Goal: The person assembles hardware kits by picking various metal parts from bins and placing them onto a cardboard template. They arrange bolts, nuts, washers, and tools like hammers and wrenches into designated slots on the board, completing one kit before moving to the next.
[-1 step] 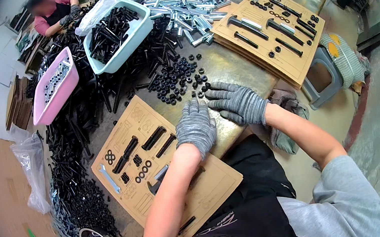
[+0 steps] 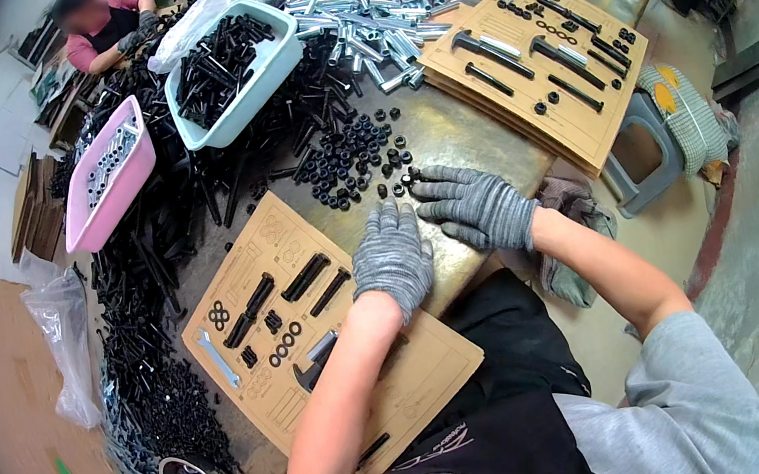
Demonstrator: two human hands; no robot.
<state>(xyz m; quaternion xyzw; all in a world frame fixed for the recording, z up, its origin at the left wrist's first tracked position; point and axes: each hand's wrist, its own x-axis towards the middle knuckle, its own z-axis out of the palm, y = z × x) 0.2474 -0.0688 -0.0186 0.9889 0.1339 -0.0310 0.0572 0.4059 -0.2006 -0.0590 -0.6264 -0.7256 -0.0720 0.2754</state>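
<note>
A cardboard sheet [image 2: 397, 391] lies on the table in front of me, with black bolts [image 2: 306, 278], washers, nuts and a flat silver wrench [image 2: 216, 355] set in its cutouts. My left hand [image 2: 390, 255], in a grey knit glove, rests flat on the sheet's far right edge with its fingers spread. My right hand [image 2: 475, 205], also gloved, lies beside it on the table. Its fingertips reach the near edge of a loose heap of black nuts [image 2: 350, 156]. I see nothing gripped in either hand.
Further back stand a light blue tub of black bolts [image 2: 284, 69], a pink tub [image 2: 136, 178], a heap of silver sleeves [image 2: 379, 3] and a stack of filled cardboard sheets [image 2: 583, 125]. Black bolts [image 2: 151, 379] cover the left side. Right: a grey stool [image 2: 636, 166]. Another person [image 2: 109, 26] works far left.
</note>
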